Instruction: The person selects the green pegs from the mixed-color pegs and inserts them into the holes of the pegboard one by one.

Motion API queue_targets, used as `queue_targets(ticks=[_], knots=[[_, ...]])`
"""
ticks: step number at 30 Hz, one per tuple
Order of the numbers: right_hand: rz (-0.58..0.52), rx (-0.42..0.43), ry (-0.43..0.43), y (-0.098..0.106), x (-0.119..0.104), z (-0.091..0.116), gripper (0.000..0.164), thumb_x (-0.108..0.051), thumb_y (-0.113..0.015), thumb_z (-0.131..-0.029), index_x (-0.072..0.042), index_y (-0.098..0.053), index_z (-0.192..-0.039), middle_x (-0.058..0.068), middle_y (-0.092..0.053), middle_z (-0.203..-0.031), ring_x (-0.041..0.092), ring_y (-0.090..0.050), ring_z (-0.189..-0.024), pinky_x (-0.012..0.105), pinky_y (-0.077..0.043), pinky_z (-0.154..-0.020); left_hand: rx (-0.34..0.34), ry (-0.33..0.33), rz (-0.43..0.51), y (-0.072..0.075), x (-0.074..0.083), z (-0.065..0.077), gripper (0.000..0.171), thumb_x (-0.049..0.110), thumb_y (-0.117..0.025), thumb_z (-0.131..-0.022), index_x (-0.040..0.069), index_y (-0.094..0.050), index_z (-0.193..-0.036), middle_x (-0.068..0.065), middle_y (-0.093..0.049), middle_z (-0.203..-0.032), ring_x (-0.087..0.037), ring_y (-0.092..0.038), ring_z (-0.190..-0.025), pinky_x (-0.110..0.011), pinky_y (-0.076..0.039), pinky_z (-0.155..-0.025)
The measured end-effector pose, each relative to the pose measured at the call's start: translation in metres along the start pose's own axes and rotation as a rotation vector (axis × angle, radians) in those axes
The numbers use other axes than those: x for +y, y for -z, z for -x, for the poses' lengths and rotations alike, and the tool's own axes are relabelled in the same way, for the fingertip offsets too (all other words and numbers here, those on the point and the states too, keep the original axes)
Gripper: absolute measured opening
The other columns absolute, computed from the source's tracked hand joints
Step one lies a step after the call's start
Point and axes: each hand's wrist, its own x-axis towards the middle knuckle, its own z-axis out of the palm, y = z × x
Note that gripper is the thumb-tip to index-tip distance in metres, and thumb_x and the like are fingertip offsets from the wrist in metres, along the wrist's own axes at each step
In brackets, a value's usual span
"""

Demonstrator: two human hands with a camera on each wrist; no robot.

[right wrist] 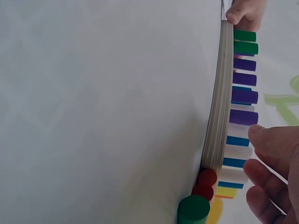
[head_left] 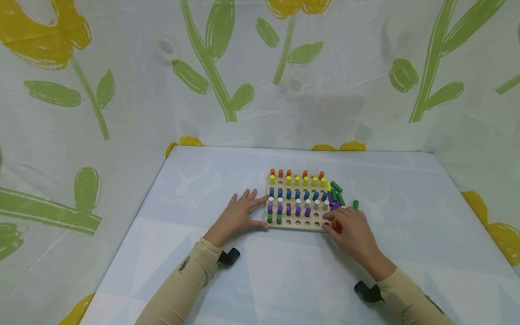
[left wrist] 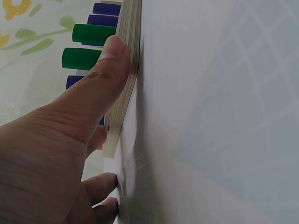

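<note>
A wooden pegboard (head_left: 298, 225) lies on the table with rows of orange, yellow, blue, white and purple pegs. Two green pegs (head_left: 279, 219) stand at the left of its front row, with bare holes beside them. At the board's left side, my left hand (head_left: 237, 215) is spread, its thumb pressed on the layered edge in the left wrist view. My right hand (head_left: 352, 230) hovers at the board's front right corner, thumb and index finger apart. In the right wrist view nothing shows between these fingers, near the purple pegs (right wrist: 244, 116). Red pegs (right wrist: 207, 177) lie against the board's edge there.
Loose green pegs (head_left: 340, 198), a yellow peg (head_left: 328, 186) and purple pegs (head_left: 330, 199) lie along the board's right side. One green peg (head_left: 355, 205) is farther right. A pale patterned cloth covers the table (head_left: 227, 167); a flower-print curtain (head_left: 345, 104) hangs behind.
</note>
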Motion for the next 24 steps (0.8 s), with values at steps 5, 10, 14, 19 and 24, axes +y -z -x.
queue_targets(ticks=[5,10,14,19,24], knots=[[0.017,-0.008,-0.019,0.001,0.004,0.003,0.027,-0.035,-0.076,-0.076,-0.019,-0.069,-0.096,0.000,-0.067,-0.096,0.021,-0.053,-0.091,0.042,-0.038,-0.077,0.003,-0.006,-0.001,-0.001,-0.001,0.000,0.098,0.076,-0.062,-0.059,0.043,-0.026,-0.143,-0.002,-0.017,-0.154,-0.023,-0.006,-0.142,-0.051,-0.001,-0.113],[0.025,-0.011,-0.027,0.002,0.008,0.006,0.029,-0.036,-0.077,-0.075,-0.019,-0.068,-0.096,0.000,-0.066,-0.097,0.022,-0.053,-0.092,0.043,-0.039,-0.079,0.001,-0.006,0.003,-0.001,-0.001,0.000,0.098,0.077,-0.062,-0.059,0.042,-0.026,-0.144,-0.002,-0.017,-0.154,-0.023,-0.006,-0.142,-0.052,-0.001,-0.113],[0.043,-0.023,-0.042,0.004,0.011,0.009,0.031,-0.035,-0.077,-0.074,-0.017,-0.068,-0.098,0.002,-0.066,-0.097,0.023,-0.053,-0.094,0.044,-0.039,-0.078,-0.007,-0.001,0.008,0.000,-0.001,0.000,0.098,0.076,-0.063,-0.059,0.043,-0.026,-0.144,-0.002,-0.017,-0.154,-0.023,-0.005,-0.142,-0.051,0.000,-0.113],[0.070,-0.044,-0.066,0.009,0.015,0.014,0.033,-0.035,-0.078,-0.074,-0.014,-0.068,-0.098,0.004,-0.065,-0.098,0.024,-0.052,-0.091,0.041,-0.038,-0.072,-0.005,-0.002,0.008,0.000,-0.001,0.000,0.098,0.077,-0.062,-0.059,0.043,-0.026,-0.144,-0.002,-0.017,-0.154,-0.023,-0.005,-0.142,-0.051,0.000,-0.113],[0.069,-0.051,-0.083,0.012,0.018,0.017,0.032,-0.035,-0.077,-0.074,-0.015,-0.069,-0.097,0.003,-0.065,-0.096,0.021,-0.050,-0.084,0.038,-0.035,-0.068,0.001,-0.006,0.007,0.000,-0.001,0.001,0.098,0.077,-0.062,-0.059,0.044,-0.026,-0.143,-0.002,-0.017,-0.154,-0.023,-0.006,-0.142,-0.052,-0.001,-0.113]])
